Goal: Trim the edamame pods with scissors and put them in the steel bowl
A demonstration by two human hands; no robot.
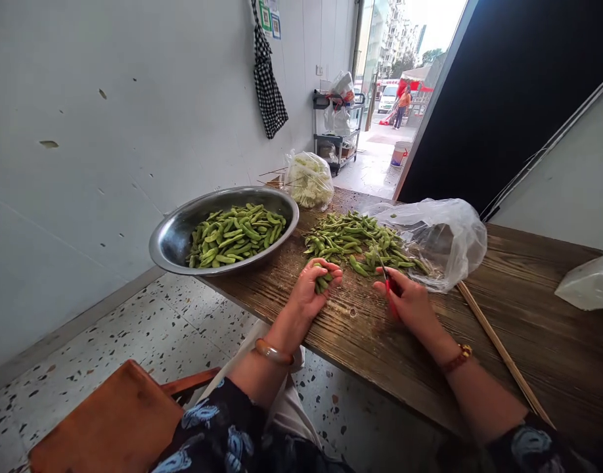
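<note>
Several green edamame pods (322, 284) are gripped in my left hand (312, 285), whose fingers curl round them above the wooden table. My right hand (408, 299) is closed on a pair of scissors (391, 299) with red handles; the blades point up and away from me, close to the pods on the table. A loose heap of edamame pods (353, 236) lies just beyond both hands. Left of my left hand, a large steel basin (171, 246) holds many more edamame pods (240, 233).
Behind the heap sits a clear bag of pale vegetable pieces (309, 180). A crumpled plastic bag (462, 240) lies right of the pods, near long thin sticks (503, 351). A white container (590, 282) stands far right. A wooden stool (107, 424) is at lower left.
</note>
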